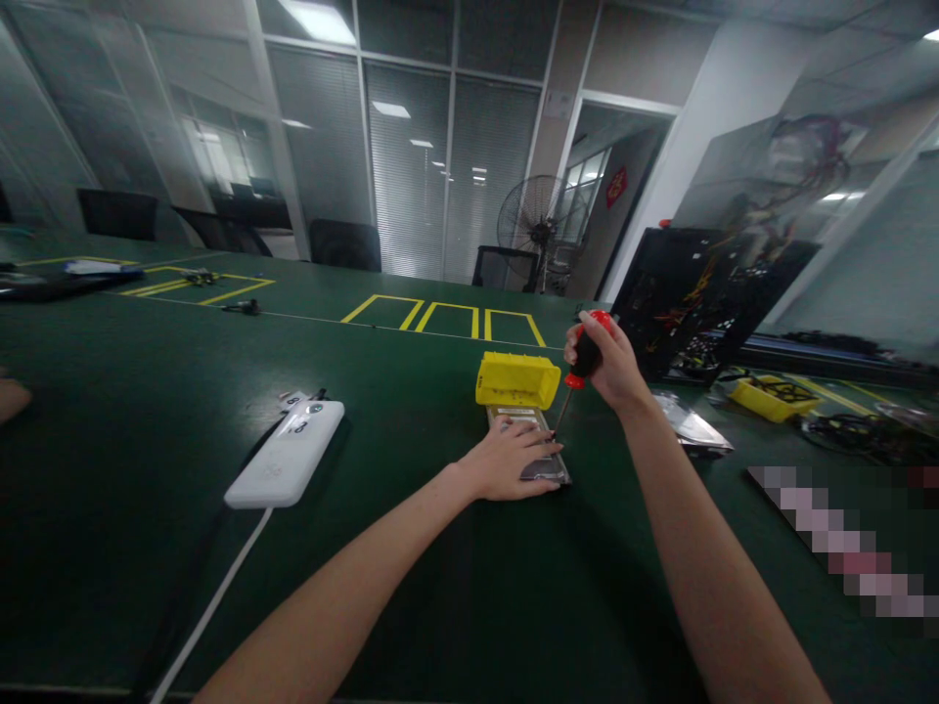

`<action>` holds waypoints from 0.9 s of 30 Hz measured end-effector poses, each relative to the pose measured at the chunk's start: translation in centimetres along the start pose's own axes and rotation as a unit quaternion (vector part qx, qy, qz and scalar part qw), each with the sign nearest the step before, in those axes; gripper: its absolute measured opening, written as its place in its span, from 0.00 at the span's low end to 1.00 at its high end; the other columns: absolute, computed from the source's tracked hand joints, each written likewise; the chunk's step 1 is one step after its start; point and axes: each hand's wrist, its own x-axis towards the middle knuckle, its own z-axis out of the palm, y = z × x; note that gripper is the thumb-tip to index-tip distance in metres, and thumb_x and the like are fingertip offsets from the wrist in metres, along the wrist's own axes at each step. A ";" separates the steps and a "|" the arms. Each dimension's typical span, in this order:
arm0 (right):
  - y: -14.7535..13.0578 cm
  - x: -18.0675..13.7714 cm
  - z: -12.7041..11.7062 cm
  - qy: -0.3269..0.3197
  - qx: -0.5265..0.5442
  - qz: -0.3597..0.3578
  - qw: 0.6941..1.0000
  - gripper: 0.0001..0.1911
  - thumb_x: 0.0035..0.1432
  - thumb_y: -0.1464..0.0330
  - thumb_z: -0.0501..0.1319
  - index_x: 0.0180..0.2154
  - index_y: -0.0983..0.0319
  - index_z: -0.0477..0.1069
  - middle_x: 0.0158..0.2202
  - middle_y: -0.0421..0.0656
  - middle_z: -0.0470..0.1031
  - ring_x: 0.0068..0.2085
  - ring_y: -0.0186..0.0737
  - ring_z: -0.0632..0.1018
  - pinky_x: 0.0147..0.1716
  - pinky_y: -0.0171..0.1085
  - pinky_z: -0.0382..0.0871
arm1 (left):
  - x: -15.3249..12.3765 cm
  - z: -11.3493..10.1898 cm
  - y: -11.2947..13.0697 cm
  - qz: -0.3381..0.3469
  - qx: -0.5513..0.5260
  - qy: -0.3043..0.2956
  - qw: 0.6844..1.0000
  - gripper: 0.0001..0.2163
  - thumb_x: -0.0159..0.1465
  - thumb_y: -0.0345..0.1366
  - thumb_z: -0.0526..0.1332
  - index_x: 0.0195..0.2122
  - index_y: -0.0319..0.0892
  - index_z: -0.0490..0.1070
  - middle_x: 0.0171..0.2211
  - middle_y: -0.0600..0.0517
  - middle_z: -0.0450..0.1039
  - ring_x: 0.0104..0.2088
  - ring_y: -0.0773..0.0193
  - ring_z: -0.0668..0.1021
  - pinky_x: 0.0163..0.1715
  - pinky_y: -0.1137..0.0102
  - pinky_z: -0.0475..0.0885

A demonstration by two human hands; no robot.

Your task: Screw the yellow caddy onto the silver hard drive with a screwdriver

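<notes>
A flat hard drive (549, 468) with metal edges lies on the green table, partly covered by my left hand (510, 462). That hand rests flat across it with the fingers spread. My right hand (614, 370) is closed around the red and black handle of a screwdriver (585, 354). Its shaft slants down to the drive's right edge, close to my left fingertips; whether the tip sits in a screw is hidden. Just beyond the drive stands a small yellow bin (517, 379), its open side toward me, with small dark bits in it.
Left of my hands lies a white power bank (288, 455) with a white cable. A black computer case (690, 303) stands at the right, near a silver metal part (693, 425) and another yellow bin (774, 398). Another person's hand (13, 399) shows at the left edge.
</notes>
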 end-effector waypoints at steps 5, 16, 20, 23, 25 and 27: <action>-0.1 0.2 -0.6 0.007 0.024 0.025 0.999 0.17 0.53 0.54 0.59 0.40 0.59 0.70 0.24 0.36 0.67 0.20 0.27 0.68 0.20 0.31 0.63 | 0.0 0.2 -0.1 0.000 -0.001 -0.001 1.000 0.27 0.66 0.54 0.46 0.62 0.48 0.54 0.63 0.48 0.55 0.61 0.49 0.59 0.56 0.49 0.51; 0.2 0.4 -1.0 0.062 -0.009 -0.023 0.998 0.14 0.45 0.62 0.68 0.29 0.60 0.65 0.26 0.36 0.70 0.24 0.28 0.71 0.24 0.31 0.68 | 0.1 0.2 -0.1 -0.007 -0.008 -0.005 1.000 0.27 0.66 0.55 0.44 0.62 0.49 0.54 0.64 0.49 0.54 0.62 0.49 0.58 0.57 0.48 0.48; 0.0 0.3 -0.9 0.039 -0.004 -0.012 0.999 0.15 0.46 0.63 0.67 0.31 0.58 0.62 0.20 0.32 0.64 0.19 0.27 0.66 0.19 0.29 0.61 | 0.0 0.2 -0.1 -0.006 -0.016 -0.004 1.000 0.27 0.66 0.55 0.44 0.62 0.49 0.54 0.64 0.49 0.55 0.61 0.49 0.59 0.57 0.48 0.48; -0.2 0.4 -0.9 0.015 0.017 0.009 1.000 0.13 0.49 0.58 0.63 0.34 0.58 0.66 0.22 0.34 0.64 0.20 0.27 0.65 0.19 0.30 0.61 | 0.0 0.0 0.0 -0.010 -0.020 -0.006 1.000 0.28 0.66 0.56 0.43 0.62 0.49 0.54 0.64 0.49 0.55 0.62 0.49 0.58 0.57 0.48 0.49; -0.3 0.4 -0.8 0.003 0.035 0.038 0.999 0.15 0.50 0.56 0.60 0.35 0.59 0.68 0.25 0.36 0.65 0.22 0.28 0.67 0.22 0.32 0.65 | 0.0 0.0 0.0 -0.011 -0.023 -0.007 1.000 0.28 0.65 0.56 0.42 0.62 0.49 0.55 0.64 0.49 0.55 0.62 0.49 0.58 0.57 0.48 0.48; -0.3 0.3 -0.8 0.004 0.040 0.054 0.998 0.16 0.49 0.55 0.60 0.35 0.61 0.70 0.27 0.38 0.67 0.24 0.29 0.69 0.25 0.32 0.68 | -0.1 0.0 0.0 -0.011 -0.025 -0.006 1.000 0.28 0.65 0.57 0.42 0.62 0.49 0.54 0.64 0.49 0.54 0.62 0.49 0.58 0.58 0.48 0.48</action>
